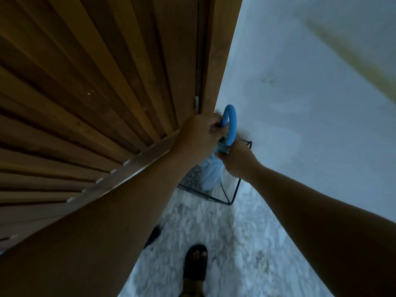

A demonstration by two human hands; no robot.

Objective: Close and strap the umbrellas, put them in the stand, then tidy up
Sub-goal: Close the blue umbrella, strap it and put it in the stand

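Hands meet at the top of a closed light-blue fabric umbrella with a bright blue curved plastic handle (230, 125), held low in the corner where a slatted brown wooden door (96, 93) meets a pale plastered wall (310, 93). The left hand (201, 133) has its fingers curled round the handle just below the crook. The right hand (235, 161) grips the gathered folds of the light-blue canopy (211, 174) right under the handle, fingers wrapped into the cloth; whether a strap is pinched among them cannot be told. Both forearms reach forward and down from the near edge of the view.

The umbrella stands nearly upright with its canopy going down into a black wire-frame umbrella stand (229, 196), which sits on the floor against the wall, just beside the door frame. The stand's thin top rail shows behind the right hand, and its lower rods show beneath the canopy. How far down the tip of the umbrella reaches is hidden by the cloth and the hands.

Below, a white mottled marble floor (235, 243) carries the person's foot in a black open-toed sandal (196, 262). A second dark shape lies half hidden behind the left forearm.
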